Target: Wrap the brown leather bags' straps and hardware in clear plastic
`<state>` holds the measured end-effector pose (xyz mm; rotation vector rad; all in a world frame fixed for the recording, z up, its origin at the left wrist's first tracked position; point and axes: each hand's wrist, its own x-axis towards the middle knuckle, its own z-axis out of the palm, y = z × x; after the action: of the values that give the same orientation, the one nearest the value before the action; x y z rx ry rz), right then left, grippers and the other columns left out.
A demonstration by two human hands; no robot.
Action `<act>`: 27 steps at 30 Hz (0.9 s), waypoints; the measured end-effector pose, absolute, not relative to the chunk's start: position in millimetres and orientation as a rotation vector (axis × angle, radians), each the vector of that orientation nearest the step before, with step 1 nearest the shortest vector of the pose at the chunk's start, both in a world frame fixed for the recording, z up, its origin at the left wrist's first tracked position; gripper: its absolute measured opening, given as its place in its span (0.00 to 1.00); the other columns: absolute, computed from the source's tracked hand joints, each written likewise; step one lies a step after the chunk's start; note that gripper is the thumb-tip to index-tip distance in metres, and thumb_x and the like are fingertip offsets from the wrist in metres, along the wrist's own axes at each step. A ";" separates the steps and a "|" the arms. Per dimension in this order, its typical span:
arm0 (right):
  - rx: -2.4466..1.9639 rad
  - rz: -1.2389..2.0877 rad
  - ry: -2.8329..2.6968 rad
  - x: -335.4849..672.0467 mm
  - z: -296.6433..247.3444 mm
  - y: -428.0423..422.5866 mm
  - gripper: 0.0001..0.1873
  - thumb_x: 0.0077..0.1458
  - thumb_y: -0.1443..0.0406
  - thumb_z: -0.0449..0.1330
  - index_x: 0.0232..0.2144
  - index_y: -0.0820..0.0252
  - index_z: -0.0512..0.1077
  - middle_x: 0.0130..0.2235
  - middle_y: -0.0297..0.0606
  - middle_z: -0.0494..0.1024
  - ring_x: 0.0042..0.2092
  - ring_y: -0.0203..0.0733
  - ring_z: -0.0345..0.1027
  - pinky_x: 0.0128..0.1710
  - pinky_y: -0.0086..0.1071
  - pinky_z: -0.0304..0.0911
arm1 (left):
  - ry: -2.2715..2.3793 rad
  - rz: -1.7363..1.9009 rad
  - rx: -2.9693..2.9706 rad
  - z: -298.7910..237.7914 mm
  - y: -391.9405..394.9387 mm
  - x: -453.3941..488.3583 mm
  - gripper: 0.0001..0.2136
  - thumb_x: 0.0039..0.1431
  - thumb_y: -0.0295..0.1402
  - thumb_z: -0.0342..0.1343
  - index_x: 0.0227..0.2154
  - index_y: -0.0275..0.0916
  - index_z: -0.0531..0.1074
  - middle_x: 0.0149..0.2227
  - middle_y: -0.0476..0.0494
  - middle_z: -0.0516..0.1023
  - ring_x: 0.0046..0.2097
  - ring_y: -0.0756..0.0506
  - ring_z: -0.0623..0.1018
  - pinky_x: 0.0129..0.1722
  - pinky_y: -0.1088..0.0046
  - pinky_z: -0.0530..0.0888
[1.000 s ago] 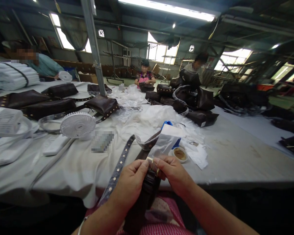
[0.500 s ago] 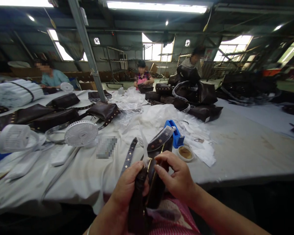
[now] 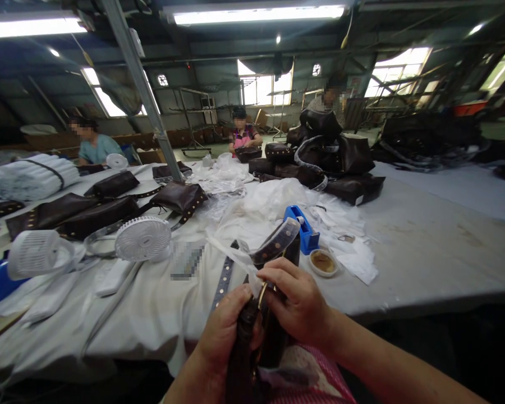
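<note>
A dark brown leather handbag (image 3: 276, 331) with a gold-toned zipper edge rests on my lap, tilted against the table. My left hand (image 3: 224, 322) is closed around the bag's near left side, thumb on top. With fingertips pinched at the zipper edge, my right hand (image 3: 298, 297) grips the bag's opening from the right. A thin white translucent plastic strip (image 3: 238, 257) runs down to the spot between both hands; its lower end is partly hidden. Beyond them arches a studded strap (image 3: 276, 242) in clear wrap, and another studded strap end (image 3: 223, 280) lies to the left.
Right of the bag are a blue tape dispenser (image 3: 302, 231) and a round dish of brown paste (image 3: 323, 262). Crumpled plastic (image 3: 273, 199) lies behind. White fans (image 3: 143, 238) and dark bags (image 3: 179, 196) stand left; more bags (image 3: 356, 188) are piled ahead. Several people work beyond.
My right fingers have closed in on the zipper edge, where they were more apart before. The plastic strip, upright earlier, now leans to the left. The view has shifted slightly.
</note>
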<state>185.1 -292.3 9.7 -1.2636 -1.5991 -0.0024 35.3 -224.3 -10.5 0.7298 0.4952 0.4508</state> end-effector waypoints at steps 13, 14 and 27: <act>-1.193 0.086 -1.733 205.9 10.8 -290.2 0.11 0.62 0.70 0.55 0.40 0.59 0.78 0.37 0.43 0.81 0.38 0.40 0.76 0.37 0.32 0.72 | 0.556 0.372 0.829 -7.2 -223.9 31.3 0.19 0.52 0.49 0.63 0.26 0.40 0.64 0.13 0.56 0.65 0.11 0.54 0.59 0.11 0.79 0.57; -1.189 0.159 -1.708 206.4 10.8 -290.1 0.11 0.62 0.70 0.56 0.38 0.59 0.79 0.36 0.42 0.81 0.37 0.40 0.76 0.37 0.31 0.72 | 0.560 0.370 0.833 -7.0 -224.4 30.9 0.19 0.52 0.49 0.63 0.27 0.40 0.64 0.13 0.56 0.64 0.11 0.54 0.59 0.11 0.79 0.57; -1.413 0.542 -1.194 183.4 1.0 -301.3 0.07 0.57 0.64 0.61 0.29 0.59 0.77 0.27 0.35 0.76 0.29 0.37 0.67 0.29 0.29 0.62 | 0.713 0.433 0.951 2.9 -228.5 32.8 0.19 0.51 0.50 0.62 0.31 0.37 0.69 0.15 0.57 0.64 0.15 0.54 0.63 0.15 0.79 0.59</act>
<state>183.4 -301.3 1.0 -1.4130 -1.1944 0.5417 32.8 -228.5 2.9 0.9507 0.7132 0.4331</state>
